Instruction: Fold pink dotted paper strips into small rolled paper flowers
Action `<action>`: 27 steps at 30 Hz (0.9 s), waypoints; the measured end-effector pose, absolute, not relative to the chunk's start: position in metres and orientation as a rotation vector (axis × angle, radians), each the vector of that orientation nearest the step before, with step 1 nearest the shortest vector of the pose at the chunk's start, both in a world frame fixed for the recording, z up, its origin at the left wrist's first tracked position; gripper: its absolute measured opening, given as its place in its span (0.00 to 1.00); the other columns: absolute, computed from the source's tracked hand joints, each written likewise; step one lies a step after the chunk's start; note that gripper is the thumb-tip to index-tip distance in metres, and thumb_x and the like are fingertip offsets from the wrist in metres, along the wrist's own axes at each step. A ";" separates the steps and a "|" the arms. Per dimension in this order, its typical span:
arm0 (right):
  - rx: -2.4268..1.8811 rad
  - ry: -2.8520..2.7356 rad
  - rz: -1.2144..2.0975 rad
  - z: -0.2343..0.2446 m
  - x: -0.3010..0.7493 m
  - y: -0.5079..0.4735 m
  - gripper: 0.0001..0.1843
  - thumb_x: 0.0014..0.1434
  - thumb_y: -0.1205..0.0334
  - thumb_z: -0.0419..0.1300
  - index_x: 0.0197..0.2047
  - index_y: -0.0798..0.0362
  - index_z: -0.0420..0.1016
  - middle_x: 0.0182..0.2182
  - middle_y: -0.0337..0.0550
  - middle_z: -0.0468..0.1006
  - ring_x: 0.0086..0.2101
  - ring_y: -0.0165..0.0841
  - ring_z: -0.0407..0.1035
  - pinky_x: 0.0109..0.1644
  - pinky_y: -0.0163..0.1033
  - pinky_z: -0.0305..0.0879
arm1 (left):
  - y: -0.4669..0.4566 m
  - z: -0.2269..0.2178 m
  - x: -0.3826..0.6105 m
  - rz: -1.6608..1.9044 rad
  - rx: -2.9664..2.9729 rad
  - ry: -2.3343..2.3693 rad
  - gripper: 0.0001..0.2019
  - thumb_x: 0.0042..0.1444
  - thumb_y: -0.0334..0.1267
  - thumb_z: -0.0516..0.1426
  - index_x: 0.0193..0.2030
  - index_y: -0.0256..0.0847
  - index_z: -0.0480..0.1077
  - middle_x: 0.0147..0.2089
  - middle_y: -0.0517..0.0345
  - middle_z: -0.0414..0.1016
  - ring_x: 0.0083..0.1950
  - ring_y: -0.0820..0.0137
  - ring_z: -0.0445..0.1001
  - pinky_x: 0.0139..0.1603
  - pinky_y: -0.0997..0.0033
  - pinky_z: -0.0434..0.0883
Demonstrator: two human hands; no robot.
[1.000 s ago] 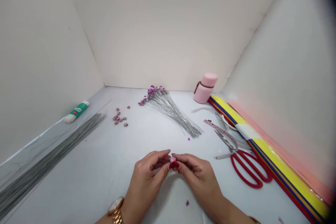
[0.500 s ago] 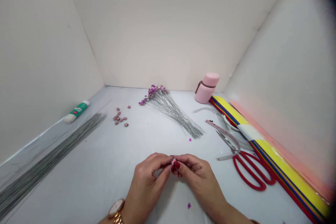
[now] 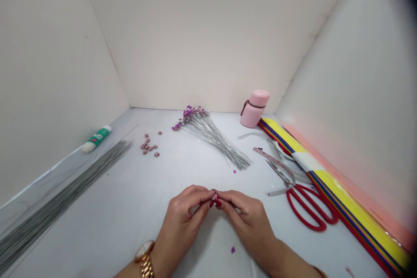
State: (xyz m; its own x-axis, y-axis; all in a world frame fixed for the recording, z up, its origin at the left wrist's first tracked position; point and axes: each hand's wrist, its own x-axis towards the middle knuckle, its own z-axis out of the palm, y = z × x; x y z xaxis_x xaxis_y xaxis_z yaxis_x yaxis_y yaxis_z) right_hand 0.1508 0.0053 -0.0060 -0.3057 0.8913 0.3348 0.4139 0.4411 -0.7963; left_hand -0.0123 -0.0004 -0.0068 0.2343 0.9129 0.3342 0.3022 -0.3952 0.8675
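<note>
My left hand [image 3: 187,215] and my right hand [image 3: 249,217] meet above the middle front of the table, thumbs and forefingers pinched together. Between the fingertips is a tiny shiny pink paper star [image 3: 214,198], mostly covered by the red-nailed fingers. To the left, several similar small pink stars [image 3: 150,147] lie loose in a group. Behind the hands rests a bundle of silvery wire stems [image 3: 220,139] with purple and pink heads [image 3: 190,115]. Small purple scraps lie near my right hand, one in front [image 3: 233,249] and another behind [image 3: 234,171].
On the left lie a long bundle of grey wires [image 3: 65,195] and a green-and-white glue stick [image 3: 97,138]. Red-handled scissors [image 3: 312,208], clear curved strips and coloured paper strips [image 3: 339,182] occupy the right side. A pink bottle [image 3: 254,108] stands at the back right. White walls enclose the table.
My fingertips have shifted slightly on the small star, the right thumb drawing down and the left fingers closing in. The rest of the view has moved only slightly with the camera.
</note>
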 end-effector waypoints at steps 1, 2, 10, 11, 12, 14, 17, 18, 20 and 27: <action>-1.095 -1.907 0.741 -0.006 0.151 0.006 0.11 0.57 0.69 0.53 0.40 0.51 0.74 0.31 0.41 0.77 0.32 0.31 0.72 0.38 0.32 0.66 | -0.001 -0.007 -0.012 1.154 1.831 1.120 0.11 0.54 0.26 0.53 0.41 0.41 0.73 0.37 0.54 0.74 0.38 0.71 0.72 0.39 0.75 0.70; -1.092 -1.909 0.728 -0.006 0.150 0.006 0.11 0.57 0.69 0.53 0.40 0.51 0.74 0.31 0.41 0.78 0.32 0.30 0.72 0.37 0.32 0.66 | -0.001 -0.006 -0.012 1.152 1.824 1.125 0.11 0.54 0.27 0.53 0.41 0.42 0.73 0.37 0.55 0.74 0.38 0.71 0.73 0.39 0.75 0.70; -1.137 -1.888 0.775 -0.008 0.152 0.004 0.10 0.57 0.68 0.53 0.38 0.53 0.74 0.30 0.41 0.78 0.32 0.30 0.72 0.37 0.31 0.67 | 0.001 -0.007 -0.010 1.133 1.677 1.243 0.06 0.52 0.31 0.56 0.36 0.41 0.74 0.34 0.58 0.77 0.35 0.71 0.75 0.37 0.76 0.71; -1.143 -1.884 0.785 -0.008 0.152 0.004 0.09 0.57 0.67 0.53 0.38 0.53 0.74 0.30 0.41 0.78 0.32 0.30 0.72 0.37 0.32 0.67 | 0.000 -0.006 -0.010 1.128 1.678 1.244 0.06 0.53 0.31 0.56 0.36 0.41 0.74 0.34 0.58 0.77 0.35 0.71 0.75 0.37 0.76 0.71; -1.146 -1.880 0.795 -0.007 0.152 0.004 0.09 0.57 0.67 0.53 0.38 0.54 0.74 0.30 0.41 0.78 0.32 0.31 0.72 0.37 0.32 0.67 | 0.000 -0.006 -0.010 1.124 1.692 1.242 0.06 0.53 0.31 0.55 0.35 0.41 0.74 0.34 0.58 0.77 0.35 0.71 0.75 0.37 0.76 0.71; -1.147 -1.875 0.820 -0.006 0.152 0.004 0.09 0.57 0.67 0.53 0.37 0.53 0.74 0.29 0.41 0.78 0.32 0.31 0.72 0.37 0.31 0.67 | -0.001 -0.004 -0.010 1.125 1.739 1.239 0.07 0.53 0.31 0.55 0.35 0.41 0.74 0.33 0.57 0.77 0.34 0.72 0.75 0.37 0.76 0.71; -1.141 -1.869 0.847 -0.005 0.151 0.005 0.10 0.56 0.67 0.53 0.38 0.53 0.74 0.29 0.41 0.78 0.31 0.30 0.72 0.37 0.31 0.68 | -0.002 -0.002 -0.010 1.145 1.800 1.237 0.07 0.52 0.29 0.55 0.34 0.40 0.74 0.33 0.57 0.77 0.34 0.72 0.74 0.36 0.77 0.71; -1.140 -1.869 0.848 -0.005 0.151 0.005 0.10 0.56 0.67 0.53 0.39 0.53 0.74 0.29 0.41 0.78 0.31 0.30 0.72 0.37 0.31 0.68 | -0.002 -0.002 -0.009 1.160 1.813 1.235 0.07 0.52 0.28 0.55 0.34 0.40 0.73 0.33 0.57 0.77 0.34 0.72 0.74 0.36 0.77 0.71; -1.138 -1.882 0.834 -0.005 0.150 0.004 0.10 0.56 0.68 0.52 0.39 0.53 0.73 0.29 0.41 0.78 0.31 0.30 0.72 0.36 0.31 0.68 | -0.003 -0.003 -0.009 1.195 1.831 1.238 0.07 0.51 0.27 0.55 0.33 0.39 0.73 0.32 0.56 0.77 0.34 0.72 0.74 0.36 0.77 0.71; -1.094 -1.954 0.646 -0.008 0.148 0.002 0.12 0.56 0.71 0.51 0.39 0.52 0.72 0.28 0.40 0.77 0.29 0.29 0.72 0.34 0.30 0.67 | -0.003 -0.004 -0.004 1.316 1.856 1.250 0.06 0.47 0.23 0.56 0.30 0.36 0.72 0.29 0.55 0.75 0.30 0.73 0.74 0.33 0.77 0.71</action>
